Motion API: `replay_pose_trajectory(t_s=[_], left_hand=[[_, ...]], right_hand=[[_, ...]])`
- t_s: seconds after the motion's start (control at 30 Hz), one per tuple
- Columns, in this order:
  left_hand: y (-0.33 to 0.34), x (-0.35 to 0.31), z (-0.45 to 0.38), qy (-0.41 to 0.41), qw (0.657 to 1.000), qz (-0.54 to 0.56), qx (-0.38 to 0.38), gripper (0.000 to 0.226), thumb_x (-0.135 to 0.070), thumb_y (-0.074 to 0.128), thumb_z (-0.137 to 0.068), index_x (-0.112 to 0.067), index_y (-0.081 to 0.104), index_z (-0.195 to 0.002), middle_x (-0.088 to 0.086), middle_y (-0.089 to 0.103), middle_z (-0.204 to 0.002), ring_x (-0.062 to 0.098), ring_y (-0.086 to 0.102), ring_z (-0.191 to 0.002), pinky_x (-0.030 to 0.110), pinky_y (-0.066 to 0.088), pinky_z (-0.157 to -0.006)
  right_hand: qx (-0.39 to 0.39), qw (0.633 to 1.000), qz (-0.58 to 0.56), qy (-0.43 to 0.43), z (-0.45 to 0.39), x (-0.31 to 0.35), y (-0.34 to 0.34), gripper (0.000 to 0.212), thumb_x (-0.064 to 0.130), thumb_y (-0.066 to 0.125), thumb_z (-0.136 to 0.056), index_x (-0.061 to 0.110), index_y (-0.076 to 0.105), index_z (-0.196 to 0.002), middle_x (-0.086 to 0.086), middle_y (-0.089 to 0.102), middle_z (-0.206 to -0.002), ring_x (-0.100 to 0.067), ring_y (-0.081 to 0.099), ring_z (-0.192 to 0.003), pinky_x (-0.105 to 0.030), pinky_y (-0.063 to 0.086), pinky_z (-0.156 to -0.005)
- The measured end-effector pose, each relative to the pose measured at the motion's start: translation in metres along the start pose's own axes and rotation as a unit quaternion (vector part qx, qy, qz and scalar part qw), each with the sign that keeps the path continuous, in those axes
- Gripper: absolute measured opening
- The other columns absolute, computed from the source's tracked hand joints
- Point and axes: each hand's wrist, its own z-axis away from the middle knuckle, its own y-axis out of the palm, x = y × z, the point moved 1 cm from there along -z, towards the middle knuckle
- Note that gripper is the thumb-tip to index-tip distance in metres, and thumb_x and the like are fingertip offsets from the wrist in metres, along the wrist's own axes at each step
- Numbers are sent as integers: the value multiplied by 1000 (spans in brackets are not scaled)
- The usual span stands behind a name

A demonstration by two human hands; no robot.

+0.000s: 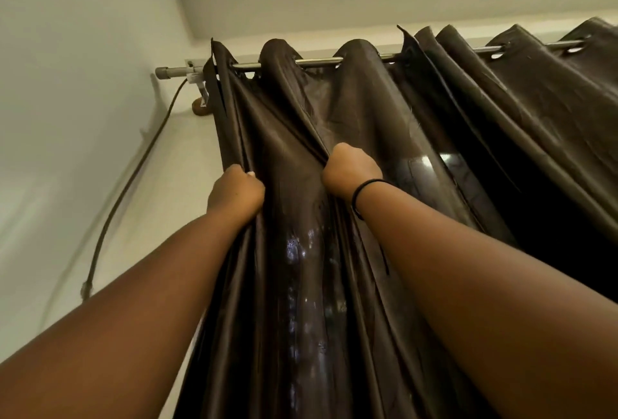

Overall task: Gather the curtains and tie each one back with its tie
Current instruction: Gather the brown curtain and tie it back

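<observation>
- gathering is underway: the left hand and right hand each clutch folds of the dark brown satin curtain below the silver metal rod.
- no tie in view — tying is left for both curtains.

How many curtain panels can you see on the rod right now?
2. The left curtain, gripped by the left hand and right hand, and the right curtain further along the rod. More may hang beyond the frame.
</observation>
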Motion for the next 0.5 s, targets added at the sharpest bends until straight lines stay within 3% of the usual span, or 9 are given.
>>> replay_pose_trajectory(t_s=[0.17,0.27,0.37,0.5], left_hand=[[23,-45,8,41,998,-37,42,34,-21,40,-96,-2,46,-123,21,51,-128,38,49,-114,35,35,-81],[39,-61,20,77,994,-33,76,30,-22,40,-96,-5,47,-120,16,54,-115,31,51,-94,35,37,-75],[37,-51,25,81,992,-49,88,28,-21,44,-93,-6,45,-117,11,51,-100,26,48,-83,35,38,-70],[17,-13,20,53,992,-75,84,38,-24,54,-87,-8,44,-120,8,50,-99,24,48,-83,34,38,-69]], right_hand=[[-8,1000,25,14,-9,-32,-8,19,13,44,-92,8,56,-106,-14,61,-109,-33,59,-95,-40,48,-77],[-12,999,39,22,-10,-47,-8,13,12,46,-91,9,56,-100,-13,61,-101,-32,58,-87,-39,48,-75],[2,999,22,30,-7,-47,-4,4,16,49,-89,12,50,-90,-6,56,-83,-27,53,-75,-36,45,-68],[26,999,-16,25,-1,-15,18,16,28,55,-85,13,50,-90,-4,54,-79,-26,56,-77,-32,44,-64]])
